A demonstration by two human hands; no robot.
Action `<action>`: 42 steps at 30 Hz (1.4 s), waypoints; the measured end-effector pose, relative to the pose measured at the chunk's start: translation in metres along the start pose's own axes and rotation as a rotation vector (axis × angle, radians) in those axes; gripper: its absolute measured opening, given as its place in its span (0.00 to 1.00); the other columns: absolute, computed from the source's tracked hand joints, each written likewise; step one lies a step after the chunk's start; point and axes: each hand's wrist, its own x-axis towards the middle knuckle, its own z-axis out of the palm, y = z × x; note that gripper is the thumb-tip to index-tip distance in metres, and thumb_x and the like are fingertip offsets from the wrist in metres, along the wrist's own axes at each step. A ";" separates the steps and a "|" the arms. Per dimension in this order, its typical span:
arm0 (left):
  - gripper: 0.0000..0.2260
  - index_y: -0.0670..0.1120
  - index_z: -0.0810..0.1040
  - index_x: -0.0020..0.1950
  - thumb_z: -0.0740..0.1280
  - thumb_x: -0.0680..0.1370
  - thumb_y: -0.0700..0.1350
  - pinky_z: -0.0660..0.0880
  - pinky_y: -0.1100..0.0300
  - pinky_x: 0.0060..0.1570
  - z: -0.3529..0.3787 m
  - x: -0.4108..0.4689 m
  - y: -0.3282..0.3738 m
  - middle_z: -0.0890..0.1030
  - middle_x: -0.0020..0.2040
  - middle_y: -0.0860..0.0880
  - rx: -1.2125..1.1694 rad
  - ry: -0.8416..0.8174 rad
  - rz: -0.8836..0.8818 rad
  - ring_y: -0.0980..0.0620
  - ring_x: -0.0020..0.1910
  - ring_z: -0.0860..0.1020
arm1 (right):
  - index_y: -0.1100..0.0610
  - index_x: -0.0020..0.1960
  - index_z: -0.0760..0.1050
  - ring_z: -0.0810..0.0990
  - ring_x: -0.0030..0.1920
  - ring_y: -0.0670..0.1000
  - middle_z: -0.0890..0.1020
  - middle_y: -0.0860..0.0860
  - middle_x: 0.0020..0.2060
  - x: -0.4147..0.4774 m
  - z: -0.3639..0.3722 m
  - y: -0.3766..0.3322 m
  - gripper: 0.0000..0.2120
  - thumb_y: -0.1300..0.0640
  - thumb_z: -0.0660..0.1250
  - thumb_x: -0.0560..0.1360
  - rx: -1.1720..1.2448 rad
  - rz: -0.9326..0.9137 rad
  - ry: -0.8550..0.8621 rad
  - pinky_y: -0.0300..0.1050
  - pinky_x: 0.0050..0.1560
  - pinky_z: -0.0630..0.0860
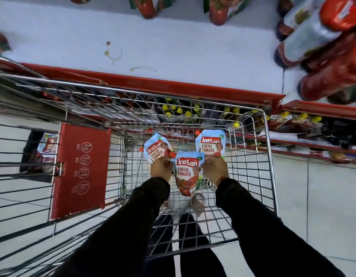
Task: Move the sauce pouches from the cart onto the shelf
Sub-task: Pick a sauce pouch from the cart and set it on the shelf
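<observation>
From the head view, both black-sleeved arms reach down into the silver wire shopping cart (270, 156), which stands against the white shelf with a red front edge (173, 56). The left hand (161, 168) has its fingers closed on the lower edge of a light-blue tomato sauce pouch with a red spout (156, 148), tilted to the left. The right hand (215, 168) pinches the top corner of a second, middle pouch (188, 172), which hangs between the two hands; the left hand seems to touch its other corner. A third pouch (210, 143) stands just behind the right hand, inside the cart. Red sauce bottles (331, 76) lie on the shelf at the right.
</observation>
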 end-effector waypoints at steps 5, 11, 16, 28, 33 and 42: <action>0.10 0.36 0.82 0.57 0.66 0.79 0.39 0.78 0.56 0.51 -0.020 -0.032 -0.001 0.85 0.54 0.38 -0.058 0.001 0.097 0.38 0.54 0.82 | 0.64 0.55 0.82 0.81 0.57 0.60 0.85 0.61 0.54 -0.035 -0.006 -0.001 0.11 0.62 0.68 0.76 -0.025 -0.066 0.033 0.46 0.58 0.76; 0.10 0.37 0.82 0.58 0.67 0.79 0.38 0.72 0.63 0.47 -0.074 -0.075 0.012 0.85 0.54 0.41 -0.170 0.058 0.197 0.49 0.50 0.79 | 0.65 0.42 0.79 0.84 0.45 0.57 0.86 0.59 0.41 -0.101 -0.017 -0.029 0.06 0.64 0.68 0.77 0.063 -0.291 0.119 0.55 0.54 0.81; 0.09 0.39 0.81 0.57 0.65 0.81 0.41 0.71 0.77 0.34 -0.131 -0.102 0.023 0.80 0.43 0.49 -0.223 0.152 0.382 0.53 0.40 0.79 | 0.59 0.54 0.82 0.80 0.39 0.33 0.84 0.45 0.42 -0.146 -0.025 -0.074 0.07 0.61 0.69 0.77 0.104 -0.416 0.187 0.30 0.47 0.78; 0.08 0.42 0.82 0.56 0.67 0.79 0.42 0.77 0.61 0.51 -0.303 -0.104 0.074 0.84 0.48 0.48 -0.448 0.504 0.749 0.56 0.46 0.81 | 0.56 0.53 0.83 0.83 0.43 0.38 0.84 0.42 0.42 -0.210 -0.021 -0.245 0.07 0.58 0.71 0.75 0.204 -0.825 0.423 0.32 0.52 0.78; 0.10 0.43 0.84 0.56 0.68 0.79 0.46 0.77 0.62 0.49 -0.372 -0.084 0.105 0.84 0.46 0.51 -0.466 0.635 0.800 0.54 0.45 0.81 | 0.52 0.51 0.84 0.81 0.40 0.32 0.85 0.42 0.40 -0.214 -0.016 -0.323 0.06 0.55 0.72 0.75 0.225 -0.923 0.479 0.36 0.49 0.80; 0.11 0.40 0.83 0.59 0.67 0.80 0.42 0.77 0.67 0.54 -0.419 -0.028 0.123 0.86 0.51 0.43 -0.379 0.667 0.707 0.51 0.47 0.81 | 0.54 0.56 0.83 0.86 0.51 0.51 0.88 0.51 0.50 -0.184 0.006 -0.391 0.10 0.56 0.69 0.77 0.102 -0.884 0.383 0.55 0.50 0.84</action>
